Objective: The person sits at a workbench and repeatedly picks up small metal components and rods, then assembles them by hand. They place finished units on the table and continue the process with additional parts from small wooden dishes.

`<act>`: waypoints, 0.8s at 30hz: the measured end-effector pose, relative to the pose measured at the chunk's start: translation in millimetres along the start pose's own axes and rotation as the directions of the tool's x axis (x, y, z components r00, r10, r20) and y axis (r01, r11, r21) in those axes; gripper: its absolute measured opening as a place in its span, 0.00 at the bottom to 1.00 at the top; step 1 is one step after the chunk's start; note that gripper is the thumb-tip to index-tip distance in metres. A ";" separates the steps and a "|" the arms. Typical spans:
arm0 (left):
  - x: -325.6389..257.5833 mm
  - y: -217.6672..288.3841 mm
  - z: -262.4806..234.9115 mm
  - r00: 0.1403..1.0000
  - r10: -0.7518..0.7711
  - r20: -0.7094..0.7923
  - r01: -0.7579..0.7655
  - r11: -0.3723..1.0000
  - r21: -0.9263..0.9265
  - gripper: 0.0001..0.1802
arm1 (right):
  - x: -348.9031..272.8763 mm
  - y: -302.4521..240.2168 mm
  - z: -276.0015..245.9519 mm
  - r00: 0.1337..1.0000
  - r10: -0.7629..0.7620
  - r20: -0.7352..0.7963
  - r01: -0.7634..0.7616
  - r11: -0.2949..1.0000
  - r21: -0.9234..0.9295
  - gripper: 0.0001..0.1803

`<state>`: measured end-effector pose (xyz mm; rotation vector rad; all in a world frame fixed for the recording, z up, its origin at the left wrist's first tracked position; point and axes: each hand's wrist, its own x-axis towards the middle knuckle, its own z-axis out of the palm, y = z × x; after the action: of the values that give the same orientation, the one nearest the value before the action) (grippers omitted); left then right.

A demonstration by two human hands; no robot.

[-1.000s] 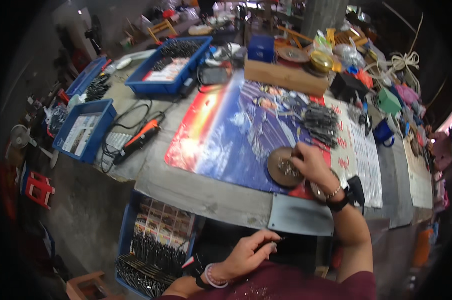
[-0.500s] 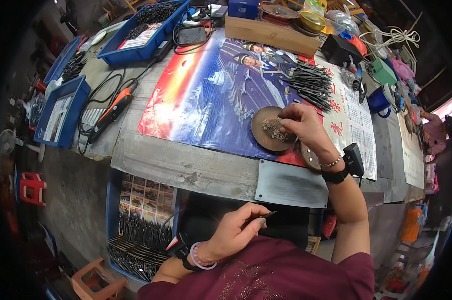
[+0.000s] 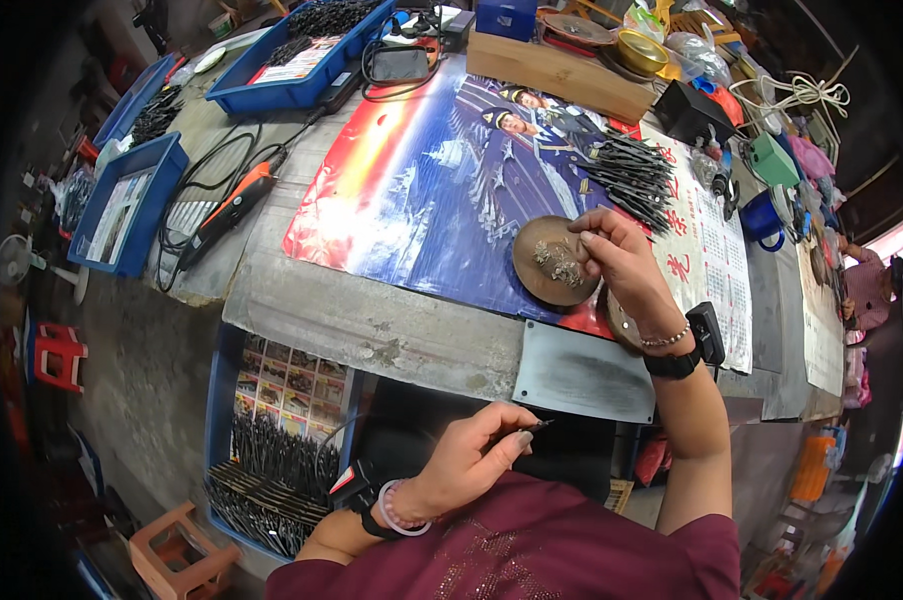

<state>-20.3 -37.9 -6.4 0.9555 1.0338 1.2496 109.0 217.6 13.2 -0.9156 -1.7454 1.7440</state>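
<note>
My right hand [image 3: 617, 255] reaches over a round brown dish [image 3: 544, 270] that lies on a colourful poster [image 3: 422, 190], its fingertips pinched at the small metal bits [image 3: 562, 265] in the dish. My left hand [image 3: 472, 455] is low, close to my body below the bench edge, pinching a thin dark pin-like piece [image 3: 534, 427] between thumb and fingers. A pile of dark slender metal parts [image 3: 632, 170] lies beyond the dish.
A grey metal plate [image 3: 582, 372] sits at the bench front. An orange rotary tool [image 3: 227, 210] with black cable lies at the left, blue trays [image 3: 297, 55] behind it. A blue crate of dark parts [image 3: 272, 450] stands under the bench, with a wooden block [image 3: 557, 75] at the back.
The view has shifted down and closer. My right hand stays at the dish, fingers working in the small bits. My left hand has risen slightly with the thin piece.
</note>
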 end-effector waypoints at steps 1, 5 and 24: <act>0.3 1.8 -0.4 1.000 -0.001 -0.004 0.001 1.000 -0.004 0.11 | -4.1 -2.0 2.0 0.999 0.036 -0.019 -0.035 0.999 0.011 0.10; 2.3 8.8 -4.7 1.000 0.011 -0.027 -0.010 0.998 0.064 0.09 | -39.3 -8.0 19.8 0.990 0.059 0.126 -0.088 0.967 0.239 0.10; 4.0 14.5 -0.7 0.976 0.218 0.030 -0.215 0.919 0.331 0.07 | -114.9 3.9 55.4 0.829 0.139 0.542 -0.367 0.866 0.340 0.05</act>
<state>-24.8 -32.6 7.0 1.3580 1.1937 1.2806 141.8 94.4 19.0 -0.5427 -1.4435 2.6087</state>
